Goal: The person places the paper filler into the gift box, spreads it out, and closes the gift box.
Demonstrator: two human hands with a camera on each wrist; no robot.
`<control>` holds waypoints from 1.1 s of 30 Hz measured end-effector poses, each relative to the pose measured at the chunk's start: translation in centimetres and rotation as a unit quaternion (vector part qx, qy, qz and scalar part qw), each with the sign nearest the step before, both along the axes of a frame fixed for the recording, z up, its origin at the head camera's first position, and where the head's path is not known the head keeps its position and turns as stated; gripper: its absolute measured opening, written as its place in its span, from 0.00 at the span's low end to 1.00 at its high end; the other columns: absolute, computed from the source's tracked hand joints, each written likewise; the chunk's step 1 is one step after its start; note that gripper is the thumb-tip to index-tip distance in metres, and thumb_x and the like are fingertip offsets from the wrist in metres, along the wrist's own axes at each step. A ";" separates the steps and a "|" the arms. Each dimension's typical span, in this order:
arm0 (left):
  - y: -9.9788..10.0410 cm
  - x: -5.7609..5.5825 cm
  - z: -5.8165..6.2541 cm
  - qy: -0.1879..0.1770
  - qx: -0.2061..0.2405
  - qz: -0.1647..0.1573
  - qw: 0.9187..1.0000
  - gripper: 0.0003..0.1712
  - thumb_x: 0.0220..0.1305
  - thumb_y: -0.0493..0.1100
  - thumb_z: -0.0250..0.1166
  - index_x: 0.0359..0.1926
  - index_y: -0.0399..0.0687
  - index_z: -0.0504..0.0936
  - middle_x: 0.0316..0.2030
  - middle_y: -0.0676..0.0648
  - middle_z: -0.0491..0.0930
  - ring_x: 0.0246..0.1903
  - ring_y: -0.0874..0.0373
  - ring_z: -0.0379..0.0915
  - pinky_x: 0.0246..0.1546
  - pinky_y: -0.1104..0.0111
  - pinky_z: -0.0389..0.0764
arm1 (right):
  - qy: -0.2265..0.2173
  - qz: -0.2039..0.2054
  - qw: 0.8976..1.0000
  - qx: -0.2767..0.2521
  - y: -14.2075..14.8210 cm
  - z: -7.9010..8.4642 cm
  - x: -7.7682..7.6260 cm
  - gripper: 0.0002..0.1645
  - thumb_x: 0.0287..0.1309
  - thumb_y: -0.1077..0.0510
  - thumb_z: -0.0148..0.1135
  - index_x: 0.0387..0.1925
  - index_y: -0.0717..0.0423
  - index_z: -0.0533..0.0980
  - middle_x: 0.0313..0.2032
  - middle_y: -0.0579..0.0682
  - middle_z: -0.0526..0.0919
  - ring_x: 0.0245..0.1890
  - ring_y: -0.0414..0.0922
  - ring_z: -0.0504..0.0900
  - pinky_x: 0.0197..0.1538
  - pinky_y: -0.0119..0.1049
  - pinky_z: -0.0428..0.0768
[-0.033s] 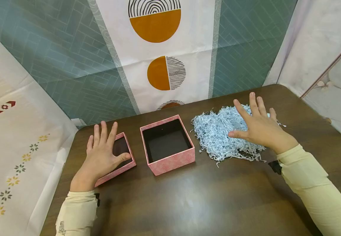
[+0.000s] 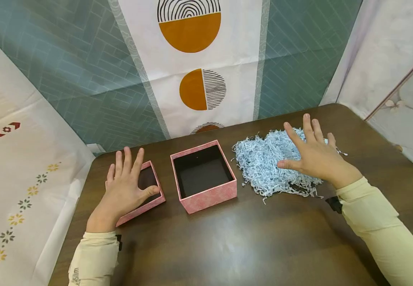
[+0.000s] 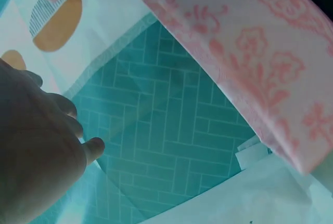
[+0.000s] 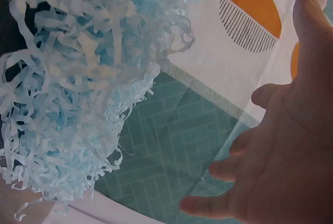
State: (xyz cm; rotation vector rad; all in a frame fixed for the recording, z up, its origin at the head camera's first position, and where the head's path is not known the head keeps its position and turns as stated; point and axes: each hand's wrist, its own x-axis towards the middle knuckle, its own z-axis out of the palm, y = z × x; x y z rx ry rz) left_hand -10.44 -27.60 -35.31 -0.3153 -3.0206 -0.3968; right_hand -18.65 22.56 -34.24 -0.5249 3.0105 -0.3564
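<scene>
My left hand [image 2: 122, 194] hovers with fingers spread above a shallow pink tray-like box part [image 2: 142, 210], dark inside, and partly hides it. In the left wrist view that hand [image 3: 41, 146] is apart from a pink flower-patterned wall [image 3: 255, 52]. A deeper square pink box [image 2: 210, 197] with a black interior stands upright at the middle, with nothing visible in it. To its right lies a heap of light blue shredded paper [image 2: 263, 163]. Over the heap's right part is my right hand [image 2: 315, 159], fingers spread, holding nothing; the right wrist view shows it apart from the shreds [image 4: 78, 78].
Everything lies on a dark brown wooden table [image 2: 206, 246]. Behind it hangs a green and white cloth [image 2: 238, 91] with orange half circles. White patterned cloths hang at the left [image 2: 9, 167] and right [image 2: 399, 79].
The head view has shifted very slightly. Both hands, the boxes and the shredded paper keep their places.
</scene>
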 end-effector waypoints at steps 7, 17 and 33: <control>0.8 -0.1 -0.7 0.013 0.022 -0.009 1.000 0.67 0.60 0.78 0.57 0.81 0.53 0.30 0.78 0.41 0.20 0.75 0.43 0.12 0.70 0.40 0.29 | 0.029 0.020 0.999 0.003 0.4 -1.2 -0.3 0.69 0.55 0.21 0.59 0.81 0.42 0.33 0.75 0.60 0.15 0.74 0.64 0.20 0.60 0.82 0.37; 4.6 -0.9 -1.0 0.007 0.014 -0.037 0.999 0.67 0.59 0.79 0.57 0.81 0.52 0.31 0.78 0.42 0.22 0.76 0.46 0.15 0.71 0.41 0.32 | 0.044 0.042 0.998 0.004 1.7 -3.2 0.7 0.72 0.51 0.22 0.65 0.81 0.41 0.34 0.76 0.64 0.21 0.75 0.68 0.26 0.60 0.81 0.35; 11.0 -0.9 -2.4 -0.030 0.177 -0.138 0.974 0.72 0.51 0.87 0.42 0.80 0.50 0.24 0.78 0.45 0.20 0.77 0.43 0.20 0.68 0.35 0.35 | -0.013 0.080 0.997 0.010 -1.2 -3.3 -1.5 0.77 0.41 0.24 0.72 0.82 0.45 0.41 0.78 0.65 0.34 0.75 0.69 0.32 0.60 0.81 0.39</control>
